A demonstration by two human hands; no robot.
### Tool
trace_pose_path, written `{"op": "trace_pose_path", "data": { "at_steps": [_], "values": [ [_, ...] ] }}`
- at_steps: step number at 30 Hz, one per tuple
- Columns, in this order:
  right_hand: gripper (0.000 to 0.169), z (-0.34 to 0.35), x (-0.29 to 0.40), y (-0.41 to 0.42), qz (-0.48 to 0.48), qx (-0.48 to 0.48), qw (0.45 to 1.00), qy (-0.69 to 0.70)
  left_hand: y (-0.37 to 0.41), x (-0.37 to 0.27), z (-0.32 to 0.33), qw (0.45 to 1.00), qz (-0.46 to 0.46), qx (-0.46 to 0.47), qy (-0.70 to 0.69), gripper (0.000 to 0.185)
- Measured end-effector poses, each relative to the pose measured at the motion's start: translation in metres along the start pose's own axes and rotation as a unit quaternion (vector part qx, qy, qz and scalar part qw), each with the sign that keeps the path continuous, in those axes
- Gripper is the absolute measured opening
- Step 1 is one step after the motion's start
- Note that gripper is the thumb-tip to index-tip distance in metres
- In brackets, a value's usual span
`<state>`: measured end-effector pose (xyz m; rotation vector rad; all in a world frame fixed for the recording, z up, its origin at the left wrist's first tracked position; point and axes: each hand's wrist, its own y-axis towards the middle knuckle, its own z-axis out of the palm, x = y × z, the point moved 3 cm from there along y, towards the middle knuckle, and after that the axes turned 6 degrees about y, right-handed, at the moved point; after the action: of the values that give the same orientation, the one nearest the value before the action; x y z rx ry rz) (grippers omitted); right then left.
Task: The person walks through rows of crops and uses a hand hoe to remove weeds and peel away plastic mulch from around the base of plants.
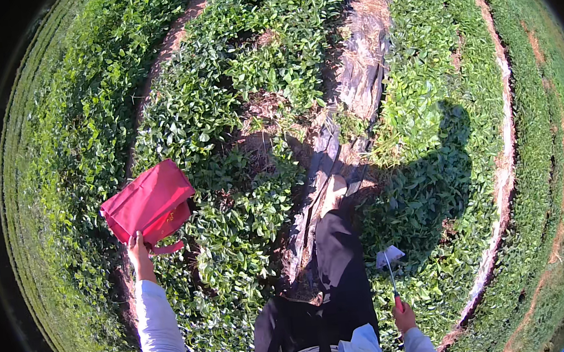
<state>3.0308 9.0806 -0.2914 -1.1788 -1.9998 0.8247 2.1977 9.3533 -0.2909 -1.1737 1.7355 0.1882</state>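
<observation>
A red fabric bag [146,200] hangs out to the left over the leafy plants, gripped near its lower edge by my left hand [139,256]. Yellow printing shows on part of the bag, and a red strap sticks out beneath it. On the right, my right hand [404,317] is closed around the red handle of a small hand hoe [390,257]. The tool's thin metal shank points away from me, and its flat blade is above the foliage. Whether anything is inside the bag cannot be seen.
Dense rows of low green plants [251,229] flank a narrow path of dark plastic mulch film [368,68] strewn with dry straw. My shoe [334,191] is on this path. Another pale furrow [501,182] curves along the right. My shadow [418,184] falls across the plants.
</observation>
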Motion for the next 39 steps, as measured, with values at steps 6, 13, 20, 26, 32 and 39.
{"op": "trace_pose_path", "data": {
  "at_steps": [6,13,20,26,32,39],
  "values": [
    [0.025,-0.011,0.168,0.048,0.107,0.123,0.965,0.207,0.090,-0.026,0.123,0.963,0.013,0.003,0.269,0.022],
    [0.046,-0.045,0.227,0.043,-0.022,0.149,0.989,-0.013,0.023,-0.069,0.242,0.887,0.029,0.129,0.443,0.025],
    [0.040,-0.053,0.253,0.041,-0.050,0.170,0.984,-0.015,-0.194,-0.108,0.310,0.660,-0.076,0.483,0.571,0.047],
    [0.057,-0.057,0.211,-0.010,-0.038,0.240,0.968,0.068,-0.308,-0.135,0.308,0.420,0.029,0.638,0.645,0.053],
    [0.032,-0.076,0.304,-0.006,-0.065,0.193,0.964,0.173,-0.306,-0.178,0.271,0.301,0.069,0.740,0.598,0.024],
    [0.023,0.016,0.386,0.215,0.059,0.329,0.855,0.398,-0.234,-0.138,0.298,0.266,-0.082,0.754,0.595,0.042]
  ]
}}
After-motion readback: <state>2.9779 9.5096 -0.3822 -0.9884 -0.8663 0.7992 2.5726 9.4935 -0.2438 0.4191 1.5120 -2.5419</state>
